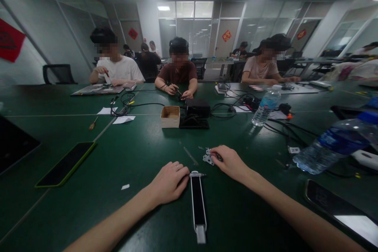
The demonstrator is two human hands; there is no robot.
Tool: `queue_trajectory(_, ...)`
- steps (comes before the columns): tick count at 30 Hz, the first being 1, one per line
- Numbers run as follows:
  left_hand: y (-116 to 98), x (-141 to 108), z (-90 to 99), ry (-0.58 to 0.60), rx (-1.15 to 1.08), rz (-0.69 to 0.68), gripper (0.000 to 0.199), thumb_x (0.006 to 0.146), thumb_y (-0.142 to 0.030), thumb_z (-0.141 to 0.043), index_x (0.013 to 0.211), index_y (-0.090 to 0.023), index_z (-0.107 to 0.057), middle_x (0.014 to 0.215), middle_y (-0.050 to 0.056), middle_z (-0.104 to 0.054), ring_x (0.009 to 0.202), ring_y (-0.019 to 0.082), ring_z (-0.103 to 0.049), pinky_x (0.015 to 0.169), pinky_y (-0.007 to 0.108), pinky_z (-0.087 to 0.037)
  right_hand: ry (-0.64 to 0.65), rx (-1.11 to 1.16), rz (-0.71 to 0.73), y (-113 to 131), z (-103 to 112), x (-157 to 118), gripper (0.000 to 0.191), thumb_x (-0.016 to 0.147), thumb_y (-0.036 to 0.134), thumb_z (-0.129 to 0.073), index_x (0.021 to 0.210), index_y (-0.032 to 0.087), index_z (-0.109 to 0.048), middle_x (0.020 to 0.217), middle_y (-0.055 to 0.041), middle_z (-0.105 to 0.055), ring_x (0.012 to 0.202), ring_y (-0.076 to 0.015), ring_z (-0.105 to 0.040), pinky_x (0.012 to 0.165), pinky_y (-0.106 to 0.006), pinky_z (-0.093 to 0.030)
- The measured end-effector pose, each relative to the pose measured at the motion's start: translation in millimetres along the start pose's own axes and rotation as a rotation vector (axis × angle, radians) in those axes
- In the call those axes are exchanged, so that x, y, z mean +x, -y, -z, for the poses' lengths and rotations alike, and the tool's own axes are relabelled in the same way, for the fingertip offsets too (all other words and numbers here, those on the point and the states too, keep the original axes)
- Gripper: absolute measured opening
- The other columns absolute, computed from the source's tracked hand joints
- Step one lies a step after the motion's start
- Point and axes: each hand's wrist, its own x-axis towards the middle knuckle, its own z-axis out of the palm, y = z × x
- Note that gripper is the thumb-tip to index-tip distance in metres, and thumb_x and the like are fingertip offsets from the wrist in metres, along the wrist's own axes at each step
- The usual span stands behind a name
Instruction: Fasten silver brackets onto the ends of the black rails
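My left hand (169, 182) rests on the green table, its fingertips curled against the top end of a long narrow black-and-silver part (198, 204) that lies lengthwise toward me. My right hand (229, 162) is a little further out, fingers pinching small silver metal pieces (208, 158) on the table. A thin strip (190, 156) lies just beyond my left hand.
A green-cased phone (65, 164) lies left, and a dark phone (339, 211) right. A water bottle lies on its side (333, 142) and another stands upright (266, 105). A cardboard box (170, 116) and black device (195, 113) sit ahead. Several people work across the table.
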Motion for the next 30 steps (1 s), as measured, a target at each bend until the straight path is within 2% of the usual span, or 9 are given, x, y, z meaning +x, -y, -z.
queue_trajectory(7,1,0,0.0,0.003,0.001,0.006,0.012,0.094,-0.020,-0.042,0.094,-0.019,-0.054,0.086,0.004,-0.059,0.078,0.019,-0.053,0.069,0.031,-0.038,-0.012,0.270,-0.138,2,7,3,0.022,0.087,0.030,-0.056,0.099,0.018,-0.069,0.089,-0.0038,-0.069,0.075,-0.0163,-0.062,0.065,-0.028,-0.049)
queue_trajectory(12,0,0,0.7,0.000,0.009,0.010,0.012,0.095,-0.021,-0.041,0.094,-0.019,-0.054,0.087,0.004,-0.060,0.078,0.019,-0.053,0.069,0.031,-0.038,0.002,0.424,-0.169,0,11,5,0.023,0.087,0.032,-0.055,0.097,0.016,-0.067,0.091,-0.0044,-0.069,0.077,-0.0152,-0.064,0.067,-0.027,-0.051)
queue_trajectory(15,0,-1,1.3,-0.001,0.003,0.016,0.012,0.094,-0.021,-0.042,0.094,-0.019,-0.054,0.087,0.004,-0.060,0.078,0.019,-0.053,0.069,0.032,-0.039,-0.064,0.282,-0.172,-3,27,8,0.023,0.087,0.032,-0.053,0.096,0.016,-0.067,0.087,-0.0044,-0.068,0.072,-0.0149,-0.061,0.063,-0.027,-0.048)
queue_trajectory(17,0,-1,1.2,-0.002,-0.008,0.018,0.012,0.094,-0.021,-0.042,0.094,-0.019,-0.054,0.087,0.004,-0.060,0.078,0.019,-0.053,0.069,0.032,-0.039,-0.048,0.118,-0.178,-9,42,9,0.020,0.085,0.028,-0.052,0.091,0.016,-0.066,0.082,-0.0046,-0.066,0.070,-0.0157,-0.060,0.062,-0.027,-0.046)
queue_trajectory(21,0,0,-0.6,-0.010,-0.016,0.018,0.014,0.095,-0.021,-0.040,0.093,-0.020,-0.054,0.087,0.004,-0.060,0.078,0.020,-0.053,0.069,0.032,-0.039,0.169,-0.113,-0.220,-27,66,7,0.013,0.081,0.025,-0.055,0.081,0.016,-0.064,0.078,-0.0053,-0.064,0.069,-0.0178,-0.059,0.059,-0.027,-0.043)
queue_trajectory(25,2,0,-2.2,-0.020,-0.038,0.018,0.014,0.095,-0.020,-0.039,0.091,-0.020,-0.053,0.086,0.004,-0.059,0.077,0.020,-0.053,0.069,0.033,-0.039,0.279,-0.199,-0.197,-38,69,5,0.009,0.082,0.022,-0.053,0.081,0.017,-0.061,0.084,-0.0057,-0.064,0.071,-0.0166,-0.059,0.060,-0.024,-0.041)
queue_trajectory(30,1,-1,-1.4,-0.019,-0.033,0.027,0.013,0.094,-0.019,-0.040,0.092,-0.020,-0.052,0.087,0.004,-0.059,0.078,0.020,-0.053,0.069,0.032,-0.038,0.282,-0.301,-0.146,-41,64,5,0.008,0.081,0.016,-0.051,0.081,0.016,-0.059,0.084,-0.0058,-0.062,0.073,-0.0169,-0.058,0.061,-0.025,-0.039)
